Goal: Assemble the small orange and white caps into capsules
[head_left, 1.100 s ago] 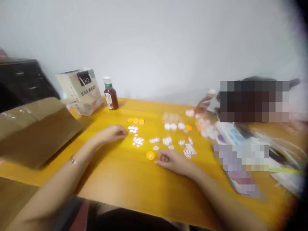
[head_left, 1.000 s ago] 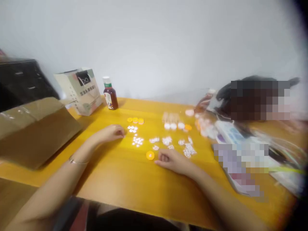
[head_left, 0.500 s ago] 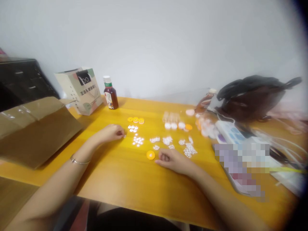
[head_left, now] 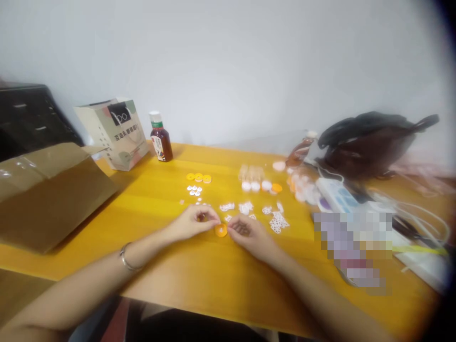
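A round orange disc (head_left: 221, 231) with a small white centre lies between my two hands at the table's middle. My left hand (head_left: 195, 221) is closed in a pinch, its fingertips at the disc's upper left edge; what is between them is too small to make out. My right hand (head_left: 252, 233) has thumb and forefinger on the disc's right edge, the other fingers curled. Behind my left hand are small white round pieces (head_left: 194, 190) and a row of three yellow rings (head_left: 198, 177). White openwork pieces (head_left: 280, 221) lie beyond my right hand.
A brown cardboard box (head_left: 53, 199), a paper bag (head_left: 123, 133) and a dark red bottle (head_left: 161, 140) stand at left. White-capped pieces (head_left: 252, 183) sit at back centre. To the right are a tilted bottle (head_left: 301, 151), a black bag (head_left: 370, 142), a power strip (head_left: 337, 194) and cables.
My left hand has moved right and toward me, from beside the small white pieces to the orange disc. My right hand has stayed near the disc, its fingers now at the edge.
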The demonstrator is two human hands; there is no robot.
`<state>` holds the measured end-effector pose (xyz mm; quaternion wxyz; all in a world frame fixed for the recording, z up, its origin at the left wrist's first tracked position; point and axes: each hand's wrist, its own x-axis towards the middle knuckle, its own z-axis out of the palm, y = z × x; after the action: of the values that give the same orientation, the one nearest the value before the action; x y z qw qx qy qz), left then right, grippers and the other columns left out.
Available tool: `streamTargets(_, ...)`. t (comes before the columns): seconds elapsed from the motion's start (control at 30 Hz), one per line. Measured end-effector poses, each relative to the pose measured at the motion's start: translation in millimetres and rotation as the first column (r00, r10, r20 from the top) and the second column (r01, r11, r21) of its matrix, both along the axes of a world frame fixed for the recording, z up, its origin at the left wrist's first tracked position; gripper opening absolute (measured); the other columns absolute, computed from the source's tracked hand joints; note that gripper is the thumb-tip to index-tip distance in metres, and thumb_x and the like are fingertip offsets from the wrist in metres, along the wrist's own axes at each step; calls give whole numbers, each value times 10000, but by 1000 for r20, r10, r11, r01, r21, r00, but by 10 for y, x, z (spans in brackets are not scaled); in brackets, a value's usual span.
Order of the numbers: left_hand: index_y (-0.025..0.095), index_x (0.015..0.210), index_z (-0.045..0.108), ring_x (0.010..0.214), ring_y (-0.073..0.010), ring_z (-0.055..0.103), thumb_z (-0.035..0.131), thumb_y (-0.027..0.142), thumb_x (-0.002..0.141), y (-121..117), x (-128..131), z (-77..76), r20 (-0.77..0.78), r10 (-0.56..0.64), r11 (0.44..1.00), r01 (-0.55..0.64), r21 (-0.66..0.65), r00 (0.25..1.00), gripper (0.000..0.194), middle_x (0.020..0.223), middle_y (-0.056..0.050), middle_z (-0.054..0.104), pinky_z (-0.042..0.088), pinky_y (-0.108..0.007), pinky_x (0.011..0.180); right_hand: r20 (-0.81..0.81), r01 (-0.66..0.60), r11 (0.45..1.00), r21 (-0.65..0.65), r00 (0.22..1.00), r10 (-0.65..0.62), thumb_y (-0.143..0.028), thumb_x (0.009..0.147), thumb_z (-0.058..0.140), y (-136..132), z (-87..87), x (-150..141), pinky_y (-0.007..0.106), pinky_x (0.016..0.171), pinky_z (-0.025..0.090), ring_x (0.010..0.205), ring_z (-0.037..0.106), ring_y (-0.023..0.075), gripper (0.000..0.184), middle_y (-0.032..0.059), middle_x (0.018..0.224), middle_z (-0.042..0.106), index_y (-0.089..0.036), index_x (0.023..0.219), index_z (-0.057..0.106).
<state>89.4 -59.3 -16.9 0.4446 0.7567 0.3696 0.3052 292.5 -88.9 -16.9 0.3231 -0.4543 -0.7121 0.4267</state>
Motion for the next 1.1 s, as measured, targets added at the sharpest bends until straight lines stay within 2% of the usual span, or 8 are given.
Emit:
streamTargets(0.13, 125, 793, 595, 666, -102, 533, 541, 310, 790, -91, 151, -103, 90, -14, 995, 22, -93, 996, 192, 736, -29, 608, 407, -213, 629, -98, 6, 1000, -14, 995, -8, -320, 740, 554, -21, -40, -55, 240, 566, 430, 595, 524, 105, 126, -4, 679, 586, -195, 752, 544)
streamTargets(0.3, 129, 777, 597, 662, -96, 516, 536, 296, 797, -108, 145, -75, 43, 11, 999, -9, -34, 999, 179, 734, -21, 608, 386, -204, 615, -159, 49, 995, -91, 985, -63, -324, 719, 576, -19, -48, -85, 226, 532, 429, 558, 519, 94, 139, -14, 649, 582, -189, 725, 543)
streamTargets(0.5, 133, 767, 598, 650, -102, 518, 528, 291, 803, -110, 147, -100, 19, 18, 1000, -19, 17, 1000, 177, 726, -26, 613, 398, -217, 611, -210, 44, 981, -188, 974, -84, -326, 700, 597, -13, -46, -110, 239, 537, 444, 538, 527, 95, 153, -20, 624, 577, -185, 717, 539)
streamTargets(0.57, 140, 787, 604, 674, -111, 529, 528, 297, 805, -110, 140, -106, 3, 18, 997, -18, 75, 1000, 175, 744, -32, 618, 412, -232, 637, -222, 35, 974, -224, 971, -86, -340, 690, 608, 4, -54, -105, 246, 550, 452, 530, 531, 92, 175, -19, 626, 584, -181, 707, 537)
streamTargets(0.67, 158, 857, 607, 754, -132, 544, 540, 290, 801, -119, 120, -93, -28, 21, 971, -13, 238, 999, 159, 799, -43, 615, 428, -267, 713, -257, 21, 959, -282, 962, -97, -366, 676, 621, 32, -67, -87, 247, 551, 457, 519, 532, 86, 210, -21, 623, 592, -179, 711, 532)
streamTargets(0.83, 174, 960, 595, 829, -148, 536, 526, 242, 814, -140, 96, -62, -118, 37, 857, 29, 515, 992, 176, 880, -58, 609, 424, -290, 751, -293, 7, 939, -344, 949, -114, -363, 677, 630, 45, -73, -65, 220, 536, 432, 514, 521, 70, 223, -24, 613, 589, -166, 726, 534)
streamTargets(0.97, 175, 921, 610, 789, -147, 534, 501, 227, 831, -137, 99, -65, -185, 43, 797, 77, 599, 982, 151, 852, -59, 621, 421, -292, 725, -295, -27, 928, -373, 951, -91, -363, 677, 634, 41, -76, -72, 213, 529, 416, 506, 509, 65, 227, -26, 607, 584, -163, 715, 535)
streamTargets(1.1, 175, 895, 613, 769, -145, 532, 491, 225, 837, -125, 96, -71, -203, 40, 787, 94, 610, 978, 144, 832, -52, 621, 413, -291, 719, -264, -23, 940, -340, 962, -72, -384, 689, 611, 43, -74, -79, 230, 537, 424, 513, 511, 78, 232, -26, 607, 576, -172, 724, 523)
